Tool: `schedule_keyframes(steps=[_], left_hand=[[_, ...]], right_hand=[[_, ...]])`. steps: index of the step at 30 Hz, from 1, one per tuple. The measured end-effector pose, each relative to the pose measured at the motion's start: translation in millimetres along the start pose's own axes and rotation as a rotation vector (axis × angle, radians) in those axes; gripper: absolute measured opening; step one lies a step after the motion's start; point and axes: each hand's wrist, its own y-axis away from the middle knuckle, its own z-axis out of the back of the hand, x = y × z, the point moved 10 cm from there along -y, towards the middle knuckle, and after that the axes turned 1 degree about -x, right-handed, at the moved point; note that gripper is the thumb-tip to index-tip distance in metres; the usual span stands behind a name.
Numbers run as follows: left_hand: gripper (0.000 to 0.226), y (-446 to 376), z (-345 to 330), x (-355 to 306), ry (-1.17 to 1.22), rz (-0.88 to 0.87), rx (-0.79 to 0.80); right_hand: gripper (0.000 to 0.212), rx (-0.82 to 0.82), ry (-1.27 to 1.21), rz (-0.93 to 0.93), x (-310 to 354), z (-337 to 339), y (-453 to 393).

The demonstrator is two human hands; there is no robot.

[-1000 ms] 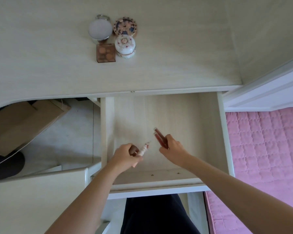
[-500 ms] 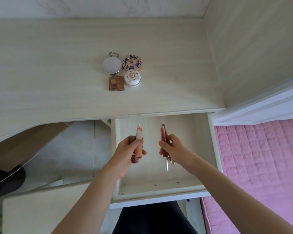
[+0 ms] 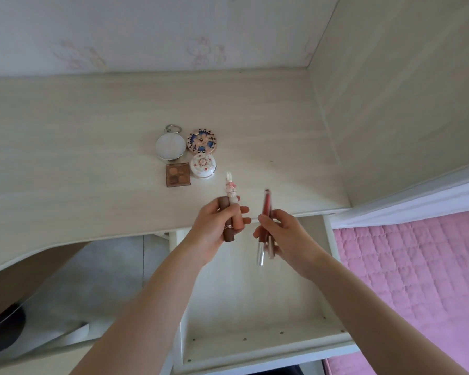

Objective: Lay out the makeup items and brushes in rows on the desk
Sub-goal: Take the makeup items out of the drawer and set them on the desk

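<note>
Beyond both sets of fingertips, pale desk [image 3: 92, 147] bearing four compacts [image 3: 186, 155] clustered together. Below the wrists, open drawer [image 3: 255, 307]. Right hand [image 3: 282, 234] closed around slim red tubes [image 3: 266, 212], pointing upward. Left hand [image 3: 217, 226] gripping brown lipstick [image 3: 229, 234] plus bunny-topped tube [image 3: 232, 193], just past the knuckles.

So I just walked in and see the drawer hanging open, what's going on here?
A person is laying out makeup on the desk. Four items already sit in a tight two-by-two cluster: a white round compact, a patterned compact, an eyeshadow palette and a small floral pot. The left hand holds two tubes, one with a bunny-shaped cap; the right hand grips slim red lip tubes. Both are raised over the desk's front edge, above the open drawer.
</note>
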Motion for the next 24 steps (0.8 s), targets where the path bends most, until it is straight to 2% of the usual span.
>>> schedule_keyframes(steps=[4, 9, 13, 17, 21, 24], left_hand=[[0.016, -27.8, -11.3, -29.3, -0.042, -0.025, -0.057], [0.004, -63.2, -23.3, -57.8, -0.196, -0.059, -0.125], [0.008, -87.4, -22.3, -75.8, -0.356, -0.084, -0.251], [0.008, -105.7, -23.2, -89.0, -0.557, -0.082, -0.362], [0.023, -120.6, -24.3, -93.6, -0.670, -0.078, -0.429], [0.027, -130.5, -23.1, -99.5, -0.766, -0.090, -0.472]], right_hand=[[0.013, -0.015, -0.056, 0.017, 32.1, 11.6, -28.9], [0.023, -0.016, -0.091, 0.016, 71.6, 21.1, -70.3], [0.026, -0.008, -0.071, -0.017, 92.4, 27.2, -101.8], [0.023, -0.049, 0.038, -0.045, 103.8, 37.1, -135.8], [0.012, -0.120, 0.195, -0.057, 106.0, 41.8, -158.9], [0.013, -0.182, 0.361, -0.025, 110.3, 40.7, -170.6]])
